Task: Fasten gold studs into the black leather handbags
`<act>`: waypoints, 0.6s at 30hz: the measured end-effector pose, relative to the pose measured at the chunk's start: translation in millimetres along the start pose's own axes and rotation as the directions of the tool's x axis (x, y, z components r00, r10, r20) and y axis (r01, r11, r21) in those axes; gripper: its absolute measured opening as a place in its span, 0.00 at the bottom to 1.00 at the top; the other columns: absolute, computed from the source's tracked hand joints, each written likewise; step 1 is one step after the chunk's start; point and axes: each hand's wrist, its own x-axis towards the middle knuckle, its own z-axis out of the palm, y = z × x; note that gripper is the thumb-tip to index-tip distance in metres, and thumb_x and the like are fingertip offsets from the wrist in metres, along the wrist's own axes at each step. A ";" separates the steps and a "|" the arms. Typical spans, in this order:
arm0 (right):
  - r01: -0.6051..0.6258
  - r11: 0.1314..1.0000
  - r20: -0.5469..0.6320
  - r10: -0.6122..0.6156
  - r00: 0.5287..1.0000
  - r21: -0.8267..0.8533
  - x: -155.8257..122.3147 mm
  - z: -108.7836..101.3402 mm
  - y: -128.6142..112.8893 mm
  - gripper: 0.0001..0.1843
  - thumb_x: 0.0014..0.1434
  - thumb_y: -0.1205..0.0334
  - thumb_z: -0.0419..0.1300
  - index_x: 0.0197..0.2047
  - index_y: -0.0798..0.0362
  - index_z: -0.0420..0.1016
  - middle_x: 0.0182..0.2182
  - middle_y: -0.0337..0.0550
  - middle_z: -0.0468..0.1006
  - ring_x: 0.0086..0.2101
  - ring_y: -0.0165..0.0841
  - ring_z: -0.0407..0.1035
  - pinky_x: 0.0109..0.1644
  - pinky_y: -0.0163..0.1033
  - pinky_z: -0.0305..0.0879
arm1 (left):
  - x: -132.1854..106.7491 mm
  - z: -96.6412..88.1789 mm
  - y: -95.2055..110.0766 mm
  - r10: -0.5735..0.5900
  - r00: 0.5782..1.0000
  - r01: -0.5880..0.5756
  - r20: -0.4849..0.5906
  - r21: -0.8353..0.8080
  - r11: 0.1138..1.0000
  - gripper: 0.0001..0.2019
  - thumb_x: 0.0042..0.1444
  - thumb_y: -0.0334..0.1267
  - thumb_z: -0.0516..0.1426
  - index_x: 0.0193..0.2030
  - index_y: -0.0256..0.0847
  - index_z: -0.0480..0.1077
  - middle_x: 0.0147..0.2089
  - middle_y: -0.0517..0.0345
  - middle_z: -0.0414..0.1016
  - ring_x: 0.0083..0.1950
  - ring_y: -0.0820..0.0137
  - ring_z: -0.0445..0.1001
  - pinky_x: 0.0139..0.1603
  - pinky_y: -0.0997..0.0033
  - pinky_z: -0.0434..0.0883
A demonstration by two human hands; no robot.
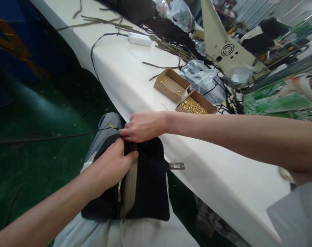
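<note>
A black fabric bag [148,192] with a beige inner panel lies on my lap. My left hand [112,164] grips its upper edge, fingers curled and thumb pressed on the beige panel. My right hand [143,126] is closed in a pinch at the bag's top corner, where a thin dark strap [55,138] leaves and stretches away to the left over the floor. What the right fingertips hold exactly is hidden.
A long white table [135,79] runs along my right. On it stand two open cardboard boxes [171,85] [195,105] with small gold parts, plastic bags [203,79], dark straps and cables, a white adapter [139,38]. A metal plate [176,166] sits at the table's edge. Green floor lies left.
</note>
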 end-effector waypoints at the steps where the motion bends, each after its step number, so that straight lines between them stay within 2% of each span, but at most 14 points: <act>1: 0.031 0.999 -0.024 -0.032 0.999 -0.038 -0.8 4.1 0.4 0.23 0.83 0.70 0.45 0.55 0.59 0.84 0.54 0.52 0.82 0.43 0.38 0.77 0.39 0.44 0.61 | -3.2 2.3 1.6 -0.067 0.998 0.069 0.022 -0.104 0.992 0.10 0.63 0.41 0.61 0.49 0.42 0.74 0.44 0.51 0.84 0.48 0.50 0.83 0.46 0.57 0.75; 3: 0.044 0.997 -0.078 -0.049 0.996 -0.063 -1.2 12.2 0.1 0.23 0.83 0.69 0.46 0.53 0.58 0.85 0.59 0.54 0.80 0.47 0.40 0.77 0.39 0.45 0.61 | -5.8 4.3 2.9 -0.189 0.977 0.211 0.102 -0.286 0.935 0.12 0.62 0.38 0.60 0.52 0.42 0.75 0.43 0.54 0.84 0.48 0.54 0.83 0.44 0.60 0.75; 4: 0.012 0.999 -0.087 -0.015 0.996 -0.035 -0.6 15.3 -1.7 0.22 0.83 0.70 0.48 0.52 0.57 0.85 0.59 0.54 0.80 0.48 0.41 0.77 0.39 0.45 0.60 | -4.8 4.0 2.2 -0.237 0.960 0.275 0.148 -0.349 0.896 0.13 0.61 0.36 0.60 0.52 0.42 0.75 0.42 0.55 0.84 0.47 0.56 0.83 0.43 0.62 0.74; 6: -0.141 0.983 -0.040 0.147 0.988 0.116 2.2 18.3 -11.5 0.17 0.81 0.71 0.54 0.50 0.56 0.86 0.54 0.52 0.84 0.46 0.42 0.78 0.38 0.45 0.60 | 2.1 2.0 -2.3 -0.302 0.927 0.370 0.222 -0.424 0.827 0.13 0.56 0.32 0.60 0.48 0.41 0.76 0.39 0.57 0.82 0.42 0.60 0.81 0.39 0.65 0.72; 7: -0.251 0.943 0.000 0.257 0.966 0.219 3.9 18.1 -20.0 0.14 0.79 0.71 0.57 0.50 0.55 0.86 0.50 0.51 0.85 0.45 0.42 0.78 0.38 0.44 0.59 | 7.5 0.7 -5.9 -0.317 0.915 0.399 0.249 -0.450 0.799 0.13 0.53 0.30 0.60 0.46 0.41 0.76 0.37 0.57 0.81 0.40 0.61 0.80 0.38 0.65 0.71; 8: -0.372 0.872 0.036 0.381 0.924 0.317 5.4 17.1 -31.0 0.12 0.78 0.71 0.59 0.50 0.55 0.86 0.47 0.50 0.86 0.43 0.41 0.79 0.38 0.44 0.59 | 13.5 -0.4 -9.9 -0.317 0.906 0.418 0.280 -0.478 0.772 0.14 0.49 0.29 0.60 0.45 0.41 0.76 0.35 0.57 0.80 0.38 0.62 0.79 0.37 0.66 0.71; 10: -0.580 0.665 0.073 0.626 0.777 0.472 7.2 13.4 -58.1 0.11 0.78 0.71 0.59 0.50 0.56 0.84 0.45 0.51 0.87 0.41 0.41 0.80 0.38 0.43 0.60 | 26.3 -1.4 -18.2 -0.291 0.892 0.443 0.346 -0.536 0.719 0.17 0.44 0.27 0.60 0.43 0.41 0.76 0.32 0.58 0.78 0.34 0.62 0.77 0.36 0.65 0.73; 11: -0.659 0.541 0.091 0.733 0.674 0.522 7.4 11.6 -72.6 0.11 0.78 0.71 0.58 0.49 0.57 0.83 0.44 0.53 0.87 0.41 0.42 0.80 0.38 0.43 0.60 | 32.6 -1.0 -21.8 -0.275 0.885 0.453 0.375 -0.559 0.695 0.17 0.42 0.27 0.60 0.42 0.41 0.76 0.31 0.59 0.76 0.33 0.62 0.76 0.36 0.65 0.73; 13: -0.740 0.291 0.192 0.849 0.492 0.607 6.9 9.9 -99.1 0.10 0.77 0.66 0.60 0.45 0.56 0.82 0.40 0.53 0.87 0.37 0.43 0.80 0.37 0.44 0.59 | 43.7 2.0 -26.9 -0.267 0.867 0.483 0.420 -0.577 0.659 0.15 0.41 0.29 0.60 0.39 0.41 0.75 0.28 0.60 0.74 0.31 0.63 0.74 0.36 0.65 0.74; 15: -0.705 0.058 0.323 0.860 0.394 0.707 6.2 12.7 -117.2 0.08 0.74 0.62 0.64 0.42 0.54 0.82 0.37 0.51 0.87 0.35 0.42 0.80 0.36 0.43 0.61 | 52.5 6.6 -28.7 -0.292 0.844 0.523 0.451 -0.564 0.639 0.10 0.41 0.31 0.60 0.34 0.41 0.73 0.27 0.59 0.72 0.29 0.64 0.72 0.35 0.65 0.73; 18: -0.481 -0.237 0.421 0.849 0.319 0.844 5.5 25.8 -125.9 0.05 0.72 0.64 0.66 0.41 0.52 0.81 0.35 0.44 0.87 0.34 0.37 0.79 0.36 0.40 0.64 | 59.2 12.3 -24.6 -0.305 0.810 0.568 0.501 -0.540 0.621 0.06 0.47 0.36 0.58 0.33 0.40 0.73 0.30 0.55 0.74 0.31 0.65 0.71 0.35 0.65 0.71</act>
